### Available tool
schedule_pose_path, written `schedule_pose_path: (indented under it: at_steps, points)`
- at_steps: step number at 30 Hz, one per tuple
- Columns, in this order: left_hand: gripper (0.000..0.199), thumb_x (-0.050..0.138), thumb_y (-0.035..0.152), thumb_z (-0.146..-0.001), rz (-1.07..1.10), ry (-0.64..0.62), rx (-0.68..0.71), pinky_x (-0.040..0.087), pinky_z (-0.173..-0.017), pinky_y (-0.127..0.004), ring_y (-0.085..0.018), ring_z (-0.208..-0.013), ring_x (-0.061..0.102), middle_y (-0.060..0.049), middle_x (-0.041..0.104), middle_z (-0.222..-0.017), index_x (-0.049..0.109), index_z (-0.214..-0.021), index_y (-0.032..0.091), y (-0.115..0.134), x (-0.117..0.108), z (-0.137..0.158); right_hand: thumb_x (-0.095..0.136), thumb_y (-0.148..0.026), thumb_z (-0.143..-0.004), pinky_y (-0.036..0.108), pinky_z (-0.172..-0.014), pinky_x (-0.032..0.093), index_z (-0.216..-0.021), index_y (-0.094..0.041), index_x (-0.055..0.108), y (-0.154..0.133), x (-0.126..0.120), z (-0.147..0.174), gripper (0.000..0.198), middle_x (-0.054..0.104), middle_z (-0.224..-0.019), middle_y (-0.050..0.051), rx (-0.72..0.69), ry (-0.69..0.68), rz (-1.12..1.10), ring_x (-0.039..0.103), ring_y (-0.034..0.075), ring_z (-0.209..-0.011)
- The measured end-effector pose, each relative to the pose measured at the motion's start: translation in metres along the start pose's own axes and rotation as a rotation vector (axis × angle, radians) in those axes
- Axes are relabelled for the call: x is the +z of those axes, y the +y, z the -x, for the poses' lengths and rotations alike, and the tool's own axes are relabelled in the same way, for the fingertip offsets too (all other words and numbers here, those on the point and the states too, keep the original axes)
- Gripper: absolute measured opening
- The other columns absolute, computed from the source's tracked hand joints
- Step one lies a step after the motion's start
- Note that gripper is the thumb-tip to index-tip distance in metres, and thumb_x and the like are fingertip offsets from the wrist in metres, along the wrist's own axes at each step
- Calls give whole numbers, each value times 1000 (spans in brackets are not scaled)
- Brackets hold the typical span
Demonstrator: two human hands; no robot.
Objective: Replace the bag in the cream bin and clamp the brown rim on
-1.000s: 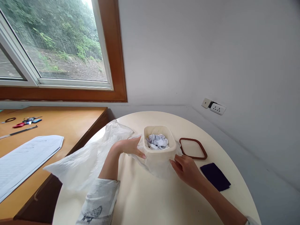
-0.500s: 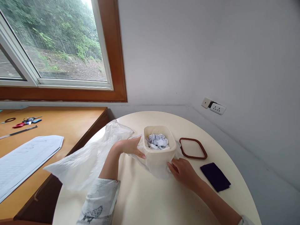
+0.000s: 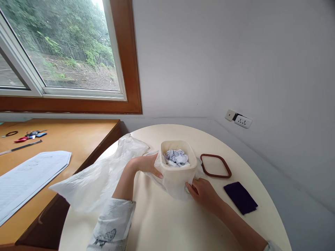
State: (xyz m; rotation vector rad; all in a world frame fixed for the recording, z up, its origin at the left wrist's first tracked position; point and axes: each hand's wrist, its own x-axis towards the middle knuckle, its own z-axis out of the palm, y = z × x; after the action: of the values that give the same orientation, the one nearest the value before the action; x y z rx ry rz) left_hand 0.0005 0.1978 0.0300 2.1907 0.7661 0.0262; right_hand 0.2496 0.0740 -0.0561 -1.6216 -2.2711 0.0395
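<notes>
A small cream trash bin (image 3: 179, 176) stands upright on the round table, its rim covered by a thin translucent plastic bag (image 3: 172, 190) folded down over the outside. Crumpled white paper (image 3: 177, 158) lies inside the bin. My left hand (image 3: 151, 166) curves against the bin's left side, thumb at the front; its other fingers are partly hidden behind the bin and bag film. Low on the right front, my right hand (image 3: 201, 190) has its fingers curled and pinches the bag's edge. A brown rounded-square ring (image 3: 228, 168) lies flat to the right of the bin.
Another wide spread of white plastic bags (image 3: 96, 184) covers the left side of the round table (image 3: 167, 223). A folded dark purple cloth (image 3: 240, 197) lies at the right. On the wooden desk (image 3: 86, 134) are papers (image 3: 34, 177), a pen (image 3: 21, 147) and keys (image 3: 32, 134).
My right hand has shifted very slightly left along the bag's edge. My left forearm has moved a little to the right. The bin stays put.
</notes>
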Motion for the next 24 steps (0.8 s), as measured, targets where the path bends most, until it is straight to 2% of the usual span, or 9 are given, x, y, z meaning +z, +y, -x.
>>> schedule_pose_path:
  at_steps: [8,13,19,24]
  points:
    - [95,75,39,-55,26,-29,40,22,-108,-40,-27,-131,25,-3,49,-130,27,-136,25,-2,4,-6,34,-31,-89,25,-51,23,-55,-18,43,-1,2,0,37,51,-48,1,30,-29,-8,42,11,-47]
    - [90,75,39,-54,27,-54,51,26,-107,-43,-31,-127,34,-3,51,-129,34,-133,25,-5,6,-9,33,-31,-89,25,-51,24,-57,-17,45,-1,2,2,37,53,-51,2,49,-67,-33,44,12,-48]
    - [86,74,41,-55,1,-60,85,26,-107,-41,-31,-123,40,0,58,-120,38,-132,25,-9,10,-13,36,-30,-87,24,-50,25,-56,-17,47,-1,3,0,36,52,-51,1,69,-92,-76,44,11,-48]
    - [88,77,41,-50,-17,-89,58,34,-102,-41,-31,-117,47,0,60,-118,40,-130,31,-16,14,-18,39,-29,-85,24,-49,24,-54,-17,45,-1,4,0,34,49,-49,-1,76,-88,-95,42,10,-47]
